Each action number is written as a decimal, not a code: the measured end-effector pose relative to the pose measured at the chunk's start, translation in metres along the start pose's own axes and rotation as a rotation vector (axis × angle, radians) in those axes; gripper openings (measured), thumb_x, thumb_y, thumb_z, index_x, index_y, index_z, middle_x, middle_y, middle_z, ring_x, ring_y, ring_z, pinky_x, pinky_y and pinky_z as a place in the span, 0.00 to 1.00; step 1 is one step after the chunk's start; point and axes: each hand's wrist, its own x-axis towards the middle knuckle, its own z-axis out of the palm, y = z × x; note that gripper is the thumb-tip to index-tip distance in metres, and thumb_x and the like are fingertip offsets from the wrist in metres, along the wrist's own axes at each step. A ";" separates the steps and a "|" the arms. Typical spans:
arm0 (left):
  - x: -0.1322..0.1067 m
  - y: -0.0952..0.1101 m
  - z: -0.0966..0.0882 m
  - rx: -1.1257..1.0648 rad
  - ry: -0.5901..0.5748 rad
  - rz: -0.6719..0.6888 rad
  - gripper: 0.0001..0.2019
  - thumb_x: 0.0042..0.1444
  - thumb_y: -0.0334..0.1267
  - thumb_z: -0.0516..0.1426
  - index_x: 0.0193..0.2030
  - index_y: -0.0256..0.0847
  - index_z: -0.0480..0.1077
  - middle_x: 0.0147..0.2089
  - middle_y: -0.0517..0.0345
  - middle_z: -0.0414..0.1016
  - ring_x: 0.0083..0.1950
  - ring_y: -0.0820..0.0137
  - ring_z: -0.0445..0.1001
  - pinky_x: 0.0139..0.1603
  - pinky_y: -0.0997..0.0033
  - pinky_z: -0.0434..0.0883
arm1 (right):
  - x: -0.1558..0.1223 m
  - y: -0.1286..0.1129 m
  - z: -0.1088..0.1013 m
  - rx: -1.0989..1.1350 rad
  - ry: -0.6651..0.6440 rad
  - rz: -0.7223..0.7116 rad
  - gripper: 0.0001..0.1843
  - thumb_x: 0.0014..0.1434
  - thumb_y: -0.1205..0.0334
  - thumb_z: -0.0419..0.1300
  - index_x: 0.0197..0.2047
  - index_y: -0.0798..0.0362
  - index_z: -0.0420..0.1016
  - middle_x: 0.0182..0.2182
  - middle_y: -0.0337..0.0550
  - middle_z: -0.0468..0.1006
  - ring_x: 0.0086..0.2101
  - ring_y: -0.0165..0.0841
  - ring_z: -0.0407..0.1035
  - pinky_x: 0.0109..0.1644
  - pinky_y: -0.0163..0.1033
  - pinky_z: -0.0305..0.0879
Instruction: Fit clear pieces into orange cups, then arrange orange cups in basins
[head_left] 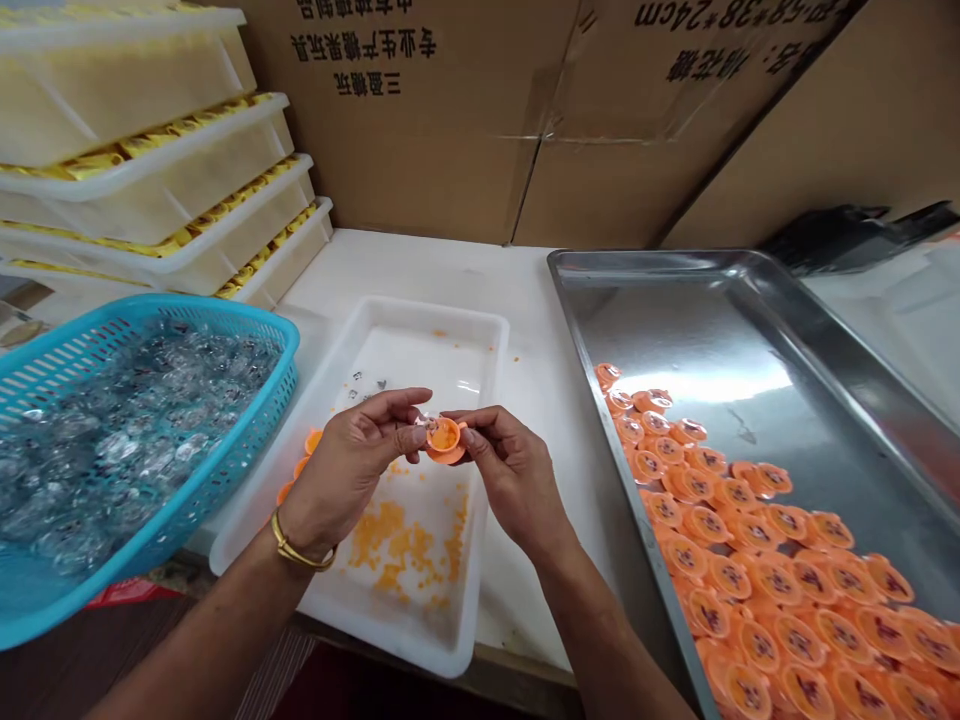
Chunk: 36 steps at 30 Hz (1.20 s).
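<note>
Over the white plastic tray (491,345), my two hands meet at a small orange plastic cup (446,450) with orange bits inside. The fingers of my right hand (517,475) pinch the cup by its right side. Between thumb and fingers of my left hand (352,455) is a small clear plastic cover (426,418), touching or nearly touching the cup's upper left rim. Loose orange bits (394,540) lie scattered on the tray's floor. Several more orange cups (304,465) sit along the tray's left side, partly hidden by my left wrist.
A blue basket (289,350) of clear plastic pieces (172,400) stands left. Behind it rise stacked white tubs (165,205) holding yellow packets. At right, a metal tray (675,300) carries many covered orange cups (776,580). Cardboard boxes (450,150) wall off the back.
</note>
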 end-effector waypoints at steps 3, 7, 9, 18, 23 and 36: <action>0.001 0.001 -0.003 -0.047 0.019 0.007 0.19 0.44 0.35 0.66 0.46 0.42 0.75 0.33 0.59 0.73 0.33 0.74 0.70 0.37 0.73 0.69 | 0.002 0.001 -0.002 -0.026 0.057 0.004 0.08 0.59 0.58 0.57 0.39 0.52 0.73 0.42 0.44 0.78 0.34 0.32 0.74 0.37 0.39 0.75; 0.002 0.004 -0.008 0.000 0.050 0.020 0.17 0.44 0.35 0.65 0.44 0.41 0.75 0.34 0.59 0.75 0.37 0.71 0.73 0.42 0.72 0.71 | 0.004 0.004 -0.003 -0.032 0.107 0.010 0.08 0.59 0.57 0.58 0.37 0.53 0.73 0.41 0.44 0.79 0.33 0.31 0.73 0.36 0.38 0.74; 0.002 0.004 -0.011 0.069 0.083 0.050 0.16 0.44 0.36 0.65 0.42 0.41 0.75 0.35 0.58 0.76 0.39 0.70 0.74 0.42 0.72 0.71 | 0.004 0.005 -0.002 -0.044 0.110 0.009 0.09 0.59 0.57 0.58 0.38 0.52 0.74 0.41 0.44 0.79 0.33 0.31 0.73 0.36 0.38 0.74; -0.005 0.004 -0.017 0.483 0.127 0.316 0.05 0.50 0.36 0.61 0.34 0.40 0.72 0.33 0.60 0.74 0.35 0.72 0.71 0.38 0.74 0.69 | 0.003 0.004 -0.001 -0.096 0.105 -0.004 0.10 0.59 0.56 0.59 0.39 0.53 0.75 0.37 0.43 0.79 0.30 0.30 0.73 0.35 0.38 0.74; -0.008 0.003 -0.013 0.665 0.131 0.514 0.01 0.53 0.33 0.59 0.34 0.40 0.71 0.34 0.60 0.73 0.34 0.74 0.70 0.37 0.73 0.68 | 0.002 0.001 0.000 -0.100 0.101 -0.025 0.10 0.59 0.56 0.58 0.40 0.52 0.75 0.37 0.42 0.79 0.30 0.30 0.73 0.35 0.37 0.73; -0.010 0.029 -0.001 0.730 -0.246 0.445 0.07 0.57 0.34 0.57 0.40 0.46 0.76 0.37 0.60 0.74 0.38 0.72 0.72 0.38 0.71 0.68 | 0.001 0.004 -0.001 -0.054 0.078 -0.090 0.10 0.59 0.56 0.57 0.39 0.52 0.74 0.37 0.43 0.79 0.30 0.31 0.73 0.34 0.39 0.74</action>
